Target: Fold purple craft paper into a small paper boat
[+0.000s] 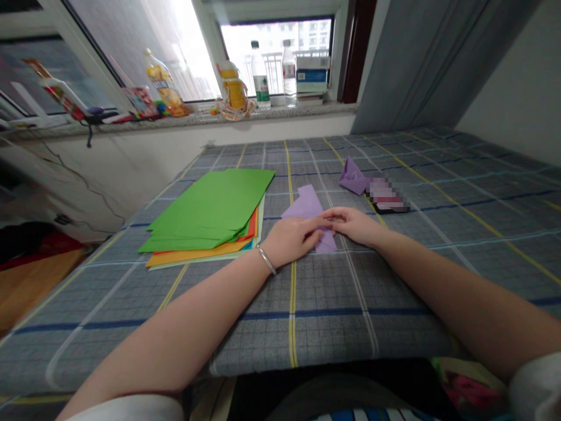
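Observation:
A folded piece of purple paper (309, 202) lies on the checked cloth in front of me, part of it hidden under my fingers. My left hand (291, 238), with a silver bangle at the wrist, presses on the paper, index finger reaching right and thumb bent at the lower part. From the right, my right hand (354, 224) pinches the paper's edge, its fingertips meeting those of the left. Beyond the right hand stands a folded purple paper shape (352, 175) with a pointed top.
Left of my hands lies a stack of coloured paper, green sheets (214, 202) on top. A phone (388, 196), its screen blurred, rests at the right beside the purple shape. Bottles (260, 82) and a yellow flask (234, 88) line the windowsill. The bed-like surface's near edge (289, 356) is before me.

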`<action>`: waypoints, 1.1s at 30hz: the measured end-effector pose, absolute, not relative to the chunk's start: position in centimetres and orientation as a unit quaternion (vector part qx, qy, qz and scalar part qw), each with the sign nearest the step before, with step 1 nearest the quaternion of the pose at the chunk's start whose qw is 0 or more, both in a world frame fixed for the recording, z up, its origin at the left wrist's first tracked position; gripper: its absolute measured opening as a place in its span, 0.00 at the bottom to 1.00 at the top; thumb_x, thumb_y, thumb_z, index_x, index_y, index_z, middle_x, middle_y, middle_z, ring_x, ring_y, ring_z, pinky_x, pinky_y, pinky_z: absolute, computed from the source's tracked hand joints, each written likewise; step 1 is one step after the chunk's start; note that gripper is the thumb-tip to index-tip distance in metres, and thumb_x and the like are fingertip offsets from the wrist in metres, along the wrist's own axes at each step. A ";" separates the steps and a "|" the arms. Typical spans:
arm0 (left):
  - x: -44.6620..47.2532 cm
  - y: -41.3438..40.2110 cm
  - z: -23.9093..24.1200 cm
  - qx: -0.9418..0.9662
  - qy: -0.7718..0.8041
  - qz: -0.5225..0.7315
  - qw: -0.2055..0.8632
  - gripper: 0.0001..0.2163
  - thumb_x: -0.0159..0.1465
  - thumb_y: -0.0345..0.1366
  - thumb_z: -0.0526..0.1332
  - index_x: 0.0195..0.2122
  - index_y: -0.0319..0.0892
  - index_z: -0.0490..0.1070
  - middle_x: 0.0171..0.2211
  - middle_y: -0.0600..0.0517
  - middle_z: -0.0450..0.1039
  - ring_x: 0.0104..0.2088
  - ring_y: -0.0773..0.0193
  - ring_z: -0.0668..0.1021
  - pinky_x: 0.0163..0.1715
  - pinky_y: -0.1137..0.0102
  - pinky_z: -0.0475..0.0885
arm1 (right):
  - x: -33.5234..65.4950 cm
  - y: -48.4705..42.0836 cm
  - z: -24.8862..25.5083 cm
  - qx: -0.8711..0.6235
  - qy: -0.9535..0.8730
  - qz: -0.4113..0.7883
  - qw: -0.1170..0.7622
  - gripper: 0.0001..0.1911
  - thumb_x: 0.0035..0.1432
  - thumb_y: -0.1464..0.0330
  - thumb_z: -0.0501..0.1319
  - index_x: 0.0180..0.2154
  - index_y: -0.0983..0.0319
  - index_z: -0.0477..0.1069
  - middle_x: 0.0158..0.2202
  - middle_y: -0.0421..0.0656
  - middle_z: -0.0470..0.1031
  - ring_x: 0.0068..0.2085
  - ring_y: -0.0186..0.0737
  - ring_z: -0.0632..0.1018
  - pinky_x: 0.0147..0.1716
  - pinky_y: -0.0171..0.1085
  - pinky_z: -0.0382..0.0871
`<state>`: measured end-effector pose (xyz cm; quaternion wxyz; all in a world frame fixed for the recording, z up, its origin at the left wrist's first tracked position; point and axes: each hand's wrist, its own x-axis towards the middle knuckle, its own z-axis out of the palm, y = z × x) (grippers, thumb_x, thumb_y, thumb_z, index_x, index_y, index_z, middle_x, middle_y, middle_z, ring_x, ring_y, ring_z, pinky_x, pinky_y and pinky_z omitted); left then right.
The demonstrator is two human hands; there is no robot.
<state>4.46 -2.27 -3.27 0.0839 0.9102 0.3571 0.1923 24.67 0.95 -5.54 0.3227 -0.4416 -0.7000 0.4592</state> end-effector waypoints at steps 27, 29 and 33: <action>3.6 -1.2 -4.8 0.934 0.291 0.157 -0.136 0.25 0.64 0.43 0.57 0.61 0.42 0.62 0.64 0.43 0.58 0.65 0.46 0.55 0.65 0.48 0.46 | 24.7 -1.3 -4.6 -0.399 -0.821 0.328 0.245 0.50 0.53 0.67 0.62 0.69 0.60 0.35 0.47 0.46 0.76 0.48 0.45 0.76 0.53 0.46 0.67; 3.6 -1.2 -4.6 0.934 0.288 0.157 -0.141 0.26 0.65 0.45 0.57 0.62 0.42 0.61 0.64 0.43 0.58 0.65 0.46 0.57 0.65 0.48 0.46 | 24.6 -1.2 -4.7 -0.407 -0.812 0.324 0.263 0.45 0.56 0.68 0.58 0.69 0.61 0.37 0.44 0.45 0.77 0.44 0.43 0.77 0.49 0.45 0.69; 3.6 -1.2 -4.7 0.934 0.300 0.142 -0.131 0.27 0.65 0.45 0.56 0.63 0.42 0.58 0.63 0.43 0.60 0.63 0.46 0.60 0.64 0.48 0.48 | 24.7 -0.4 -5.1 -0.424 -0.804 0.317 0.270 0.33 0.61 0.67 0.54 0.66 0.59 0.51 0.43 0.45 0.76 0.40 0.41 0.76 0.43 0.42 0.70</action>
